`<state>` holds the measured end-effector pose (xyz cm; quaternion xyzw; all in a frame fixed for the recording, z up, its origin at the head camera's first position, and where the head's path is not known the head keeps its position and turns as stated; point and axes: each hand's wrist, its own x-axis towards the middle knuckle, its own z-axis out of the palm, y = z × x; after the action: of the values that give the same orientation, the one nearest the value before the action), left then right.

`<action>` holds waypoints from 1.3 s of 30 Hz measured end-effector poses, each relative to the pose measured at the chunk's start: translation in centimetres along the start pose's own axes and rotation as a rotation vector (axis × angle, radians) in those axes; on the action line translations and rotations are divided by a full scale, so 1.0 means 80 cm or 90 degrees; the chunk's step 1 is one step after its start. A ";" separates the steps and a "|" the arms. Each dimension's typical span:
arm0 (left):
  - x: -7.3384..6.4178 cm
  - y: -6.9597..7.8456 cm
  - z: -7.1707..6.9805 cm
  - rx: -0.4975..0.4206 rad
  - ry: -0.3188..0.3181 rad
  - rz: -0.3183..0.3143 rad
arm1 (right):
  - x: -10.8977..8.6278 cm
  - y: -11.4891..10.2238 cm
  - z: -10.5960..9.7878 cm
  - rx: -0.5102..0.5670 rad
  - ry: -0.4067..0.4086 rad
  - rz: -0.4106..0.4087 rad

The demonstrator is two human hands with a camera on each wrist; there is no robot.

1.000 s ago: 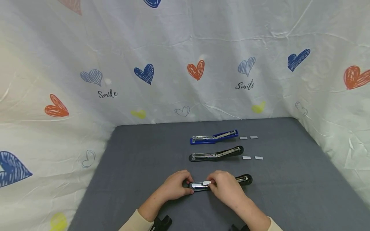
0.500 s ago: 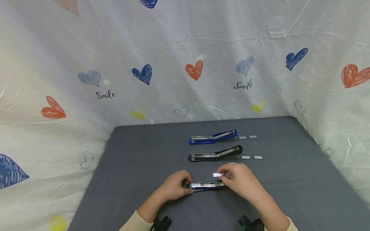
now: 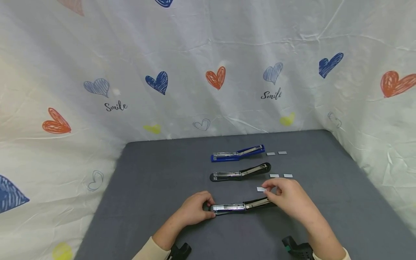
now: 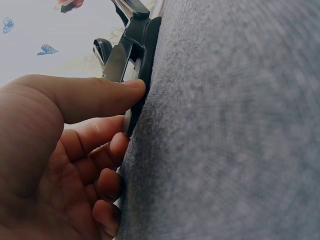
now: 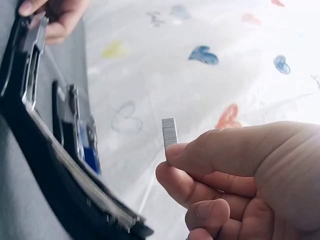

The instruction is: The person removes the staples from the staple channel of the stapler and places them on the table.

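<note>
The nearest black stapler [image 3: 229, 208] lies opened out on the table, its metal magazine to the left and its lid raised to the right. My left hand [image 3: 196, 208] holds its left end, thumb on one side and fingers on the other, as the left wrist view also shows. Between thumb and index finger, my right hand [image 3: 290, 195] pinches a short strip of staples [image 5: 170, 134] above the table. That strip is apart from the stapler. In the head view, the right hand covers the far tip of the stapler's lid.
Behind lie another opened black stapler [image 3: 227, 176] and an opened blue stapler [image 3: 225, 156]. Two staple strips sit right of each, such as one strip [image 3: 288, 176] by the black stapler. A white curtain [image 3: 182, 47] printed with hearts hangs beyond the grey table [image 3: 156, 173].
My right hand has moved right and away from the stapler's magazine, carrying the staple strip. More of the stapler is uncovered. The left hand keeps its hold on the stapler's end.
</note>
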<state>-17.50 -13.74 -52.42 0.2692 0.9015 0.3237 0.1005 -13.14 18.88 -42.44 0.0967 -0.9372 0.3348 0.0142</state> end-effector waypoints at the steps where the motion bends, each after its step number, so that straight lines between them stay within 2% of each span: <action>1: 0.000 0.000 0.000 -0.001 0.000 -0.001 | -0.001 0.002 -0.001 0.000 0.003 0.007; 12: -0.002 0.001 0.000 -0.002 0.002 -0.002 | -0.018 0.036 -0.016 -0.026 0.048 0.052; 17: -0.001 -0.001 0.000 -0.007 0.000 -0.001 | -0.022 0.058 -0.015 -0.050 0.045 0.057; 26: 0.001 -0.004 0.000 0.002 -0.007 -0.009 | -0.024 0.100 0.001 -0.099 -0.009 0.046; 33: 0.002 -0.004 0.000 0.000 -0.006 -0.011 | -0.021 0.112 0.015 -0.087 -0.037 0.046; 39: 0.002 -0.004 0.001 0.002 -0.011 -0.011 | -0.020 0.118 0.025 -0.079 -0.071 0.076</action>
<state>-17.73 -13.84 -52.69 0.2640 0.9034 0.3194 0.1106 -13.33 25.05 -50.02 0.0582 -0.9595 0.2708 -0.0519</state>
